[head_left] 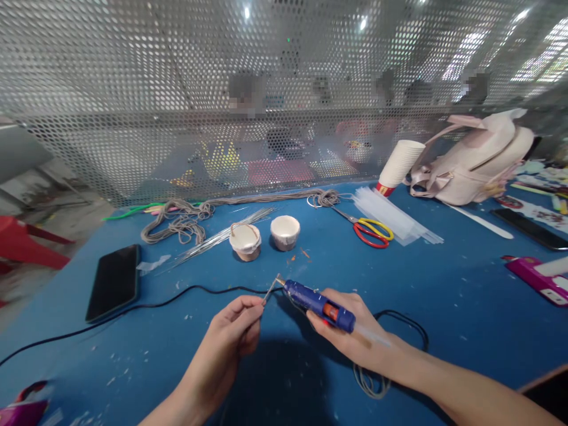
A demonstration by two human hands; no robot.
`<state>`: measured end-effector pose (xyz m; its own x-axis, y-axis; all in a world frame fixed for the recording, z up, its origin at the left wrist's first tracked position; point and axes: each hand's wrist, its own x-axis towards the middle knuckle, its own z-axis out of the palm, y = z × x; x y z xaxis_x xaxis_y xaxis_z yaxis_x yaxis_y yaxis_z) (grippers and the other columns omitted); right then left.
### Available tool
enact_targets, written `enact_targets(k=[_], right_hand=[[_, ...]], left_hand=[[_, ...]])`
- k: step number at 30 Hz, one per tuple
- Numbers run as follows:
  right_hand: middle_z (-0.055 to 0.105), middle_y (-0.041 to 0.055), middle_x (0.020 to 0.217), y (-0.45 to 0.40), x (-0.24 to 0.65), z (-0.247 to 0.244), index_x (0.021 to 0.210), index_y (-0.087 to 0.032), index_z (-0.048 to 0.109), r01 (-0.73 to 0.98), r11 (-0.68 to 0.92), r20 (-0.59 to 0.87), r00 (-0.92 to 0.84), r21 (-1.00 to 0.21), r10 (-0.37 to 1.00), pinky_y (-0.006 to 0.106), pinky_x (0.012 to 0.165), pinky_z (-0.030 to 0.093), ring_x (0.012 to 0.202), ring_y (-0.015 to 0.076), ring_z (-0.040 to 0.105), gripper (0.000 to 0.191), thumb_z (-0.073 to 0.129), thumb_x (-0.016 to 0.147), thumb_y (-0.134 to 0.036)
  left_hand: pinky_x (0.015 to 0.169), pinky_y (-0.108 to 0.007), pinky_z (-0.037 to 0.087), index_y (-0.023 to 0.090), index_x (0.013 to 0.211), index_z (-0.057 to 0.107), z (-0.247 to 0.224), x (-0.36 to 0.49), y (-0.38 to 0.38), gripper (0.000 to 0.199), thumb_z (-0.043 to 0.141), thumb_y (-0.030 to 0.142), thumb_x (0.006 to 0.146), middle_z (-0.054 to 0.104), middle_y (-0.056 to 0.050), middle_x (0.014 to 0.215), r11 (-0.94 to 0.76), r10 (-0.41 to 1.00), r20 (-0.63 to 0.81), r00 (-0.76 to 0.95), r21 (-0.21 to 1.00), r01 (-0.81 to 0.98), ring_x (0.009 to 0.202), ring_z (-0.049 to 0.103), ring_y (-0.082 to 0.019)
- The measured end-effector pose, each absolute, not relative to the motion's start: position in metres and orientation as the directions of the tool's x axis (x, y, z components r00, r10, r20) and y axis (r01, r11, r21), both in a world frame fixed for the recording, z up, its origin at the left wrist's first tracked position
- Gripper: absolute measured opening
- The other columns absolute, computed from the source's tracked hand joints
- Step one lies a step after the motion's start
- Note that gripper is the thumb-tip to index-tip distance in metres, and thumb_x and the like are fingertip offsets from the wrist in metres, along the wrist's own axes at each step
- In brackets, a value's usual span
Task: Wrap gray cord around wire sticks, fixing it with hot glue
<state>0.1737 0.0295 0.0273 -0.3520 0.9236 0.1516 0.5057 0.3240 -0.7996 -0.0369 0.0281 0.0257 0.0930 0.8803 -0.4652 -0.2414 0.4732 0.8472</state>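
My left hand (235, 331) is closed, pinching a short, thin greyish strand (270, 289) between thumb and fingers; whether it is cord or wire I cannot tell. My right hand (346, 322) grips a blue hot glue gun (317, 302), with a clear glue stick (375, 335) projecting from its rear. The gun's nozzle (280, 280) meets or nearly meets the strand's upper end. Beyond the hands stand two small cups with white tops, a left one (245, 241) with a bit of cord on it and a right one (284, 232).
Behind the cups lie grey cord (173, 222), thin wires (222, 236), scissors (373, 232) and translucent glue sticks (390, 214). Stacked paper cups (402, 163) lean by a backpack (474, 160). A phone (114, 281) lies left, near a black cable (164, 304). Perforated metal panelling (177, 136) borders the blue table (177, 367).
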Motion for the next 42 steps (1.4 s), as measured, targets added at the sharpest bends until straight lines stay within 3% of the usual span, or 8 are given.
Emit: enact_targets(k=[8,16,24,31,42], right_hand=[[0.050,-0.0035,0.059,0.022,0.170,0.033,0.067,-0.019,0.047,0.588,0.330,0.071,-0.419,-0.739,0.905,0.024,0.052,0.034,0.053,0.0105,0.046,0.019,0.051,0.083,-0.029],[0.045,-0.0051,0.059,0.029,0.174,0.024,0.066,-0.019,0.044,0.495,0.315,0.144,-0.353,-0.810,0.924,0.022,0.050,0.032,0.050,0.0082,0.039,0.024,0.051,0.084,-0.032],[0.049,-0.0038,0.062,0.023,0.172,0.024,0.071,-0.020,0.047,0.503,0.379,0.155,-0.431,-0.777,0.889,0.023,0.055,0.037,0.054,0.0100,0.046,0.019,0.050,0.085,-0.032],[0.048,-0.0044,0.058,0.030,0.173,0.022,0.065,-0.019,0.048,0.545,0.311,0.161,-0.306,-0.778,0.938,0.023,0.051,0.034,0.050,0.0090,0.043,0.021,0.053,0.082,-0.031],[0.055,-0.0015,0.062,0.020,0.170,0.029,0.070,-0.019,0.051,0.605,0.365,0.106,-0.420,-0.708,0.901,0.024,0.053,0.038,0.055,0.0116,0.050,0.018,0.051,0.083,-0.031]], left_hand=[[0.041,-0.019,0.017,0.016,0.076,0.060,0.026,-0.037,0.028,0.019,0.067,0.033,0.073,0.032,0.009,0.047,0.476,0.878,-0.468,0.097,0.838,-0.264,0.044,0.020,-0.005],[0.041,-0.019,0.017,0.017,0.075,0.059,0.027,-0.036,0.029,0.020,0.068,0.034,0.071,0.033,0.009,0.046,0.483,0.875,-0.472,0.111,0.833,-0.270,0.044,0.021,-0.005],[0.041,-0.020,0.017,0.016,0.075,0.060,0.025,-0.038,0.028,0.021,0.067,0.036,0.073,0.034,0.008,0.046,0.479,0.878,-0.461,0.132,0.839,-0.259,0.044,0.021,-0.006],[0.041,-0.020,0.016,0.016,0.074,0.059,0.025,-0.037,0.028,0.021,0.064,0.036,0.076,0.035,0.008,0.046,0.480,0.877,-0.455,0.153,0.841,-0.251,0.044,0.020,-0.006],[0.041,-0.020,0.016,0.016,0.077,0.060,0.023,-0.036,0.028,0.020,0.067,0.035,0.073,0.034,0.009,0.044,0.475,0.880,-0.458,0.127,0.839,-0.264,0.043,0.019,-0.005]])
